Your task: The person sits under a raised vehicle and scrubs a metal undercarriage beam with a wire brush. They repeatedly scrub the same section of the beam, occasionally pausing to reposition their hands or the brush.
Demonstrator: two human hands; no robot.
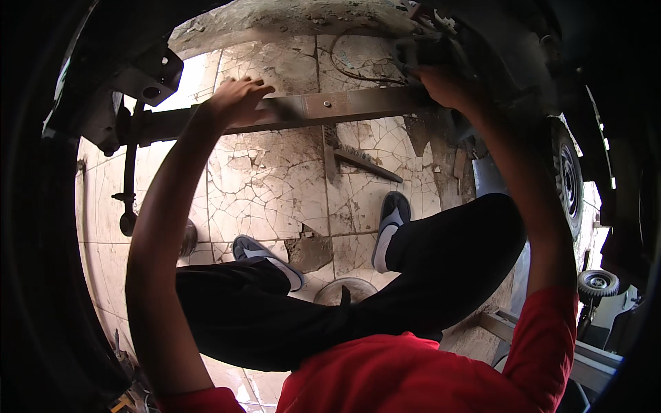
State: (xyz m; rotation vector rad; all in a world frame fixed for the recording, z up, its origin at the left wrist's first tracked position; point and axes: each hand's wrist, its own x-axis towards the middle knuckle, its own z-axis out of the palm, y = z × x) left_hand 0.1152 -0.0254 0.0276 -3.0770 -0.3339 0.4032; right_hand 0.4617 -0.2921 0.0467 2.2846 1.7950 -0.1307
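Note:
A long metal bar (327,107) with a bolt or hole at its middle runs across in front of me, above the floor. My left hand (237,102) is at the bar's left part, fingers stretched out and a little apart, slightly blurred. Whether its palm touches the bar I cannot tell. At the bar's right end, my right hand (441,84) reaches up to a dark metal assembly (420,51). Its fingers are mostly hidden in shadow. A thin curved cable or hose (337,65) loops beside that assembly.
A dark bracket (155,79) and an upright rod (129,179) stand at the left. On the cracked tile floor (261,179) lies a brush-like tool (368,165). A round bowl-like object (344,289) sits between my legs. Wheels (568,172) show at the right.

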